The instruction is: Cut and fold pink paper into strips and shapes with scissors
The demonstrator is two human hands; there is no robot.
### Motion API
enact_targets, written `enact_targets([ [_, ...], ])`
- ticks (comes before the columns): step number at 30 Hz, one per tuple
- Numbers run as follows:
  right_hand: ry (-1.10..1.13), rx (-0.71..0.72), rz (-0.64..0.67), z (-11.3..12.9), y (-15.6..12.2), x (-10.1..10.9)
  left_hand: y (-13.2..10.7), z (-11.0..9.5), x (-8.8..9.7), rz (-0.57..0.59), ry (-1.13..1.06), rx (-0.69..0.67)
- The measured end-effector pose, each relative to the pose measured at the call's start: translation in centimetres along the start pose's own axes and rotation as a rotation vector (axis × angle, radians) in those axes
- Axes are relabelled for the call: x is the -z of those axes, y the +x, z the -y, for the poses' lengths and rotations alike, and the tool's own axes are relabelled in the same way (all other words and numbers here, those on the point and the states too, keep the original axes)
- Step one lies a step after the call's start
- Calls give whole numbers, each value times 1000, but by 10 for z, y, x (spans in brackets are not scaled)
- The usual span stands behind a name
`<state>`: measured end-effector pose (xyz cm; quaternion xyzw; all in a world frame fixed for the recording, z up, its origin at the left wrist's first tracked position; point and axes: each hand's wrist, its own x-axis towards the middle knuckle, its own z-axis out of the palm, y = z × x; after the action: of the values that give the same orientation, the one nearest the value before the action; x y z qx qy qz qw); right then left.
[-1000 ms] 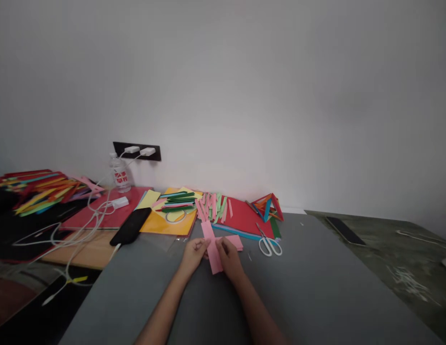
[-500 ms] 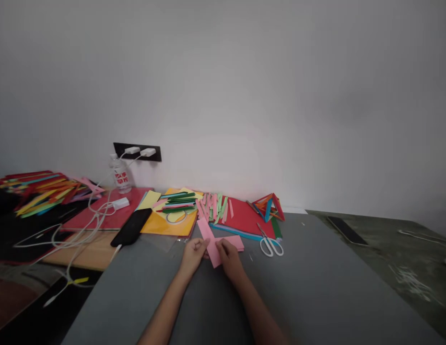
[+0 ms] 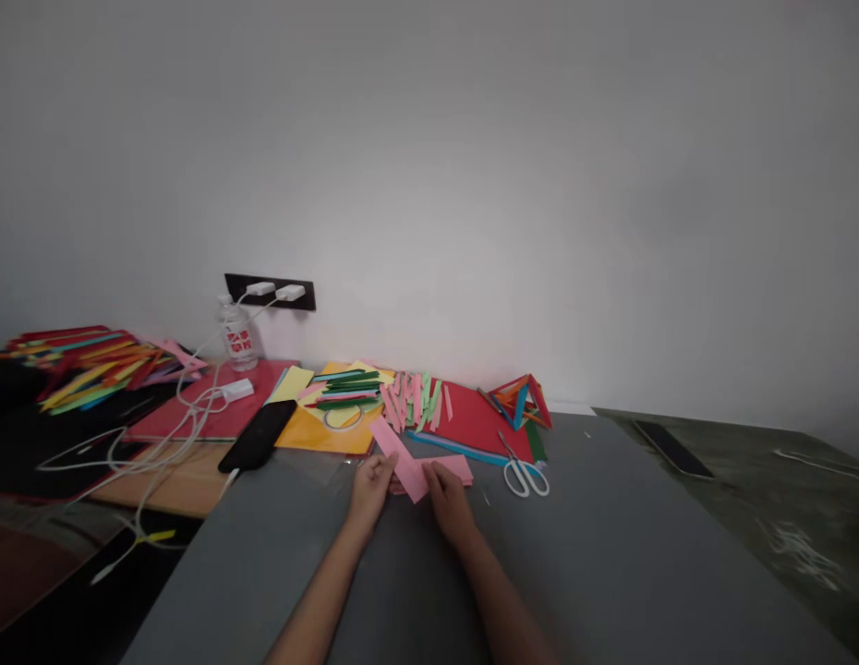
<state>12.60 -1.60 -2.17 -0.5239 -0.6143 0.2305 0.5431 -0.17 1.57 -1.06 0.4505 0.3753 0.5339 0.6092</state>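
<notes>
Many strips (image 3: 417, 399) behind pink paper (image 3: 405, 469)

Far left, on the wall, a black socket strip (image 3: 308, 295) with two white chargers (image 3: 289, 293); just below, a clear bottle (image 3: 236, 325) with a red-marked label (image 3: 240, 344). Left, tangled white cables (image 3: 187, 434) near a black device (image 3: 258, 437). Right, a dark slab (image 3: 674, 449); nearer, white strands (image 3: 804, 554).

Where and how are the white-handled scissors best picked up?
By the white loops, probably from the near side with the right hand, once free of the pink paper: they face the person, while the blades point away over the red sheet.
</notes>
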Motion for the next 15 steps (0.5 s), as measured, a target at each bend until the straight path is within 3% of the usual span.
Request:
enact_targets([
  [9,106,-51,87,0,0,3,2,4,2,-12,-9,-97],
  [15,363,-217,-42,-4,5,7,2,3,1,1,151,-81],
])
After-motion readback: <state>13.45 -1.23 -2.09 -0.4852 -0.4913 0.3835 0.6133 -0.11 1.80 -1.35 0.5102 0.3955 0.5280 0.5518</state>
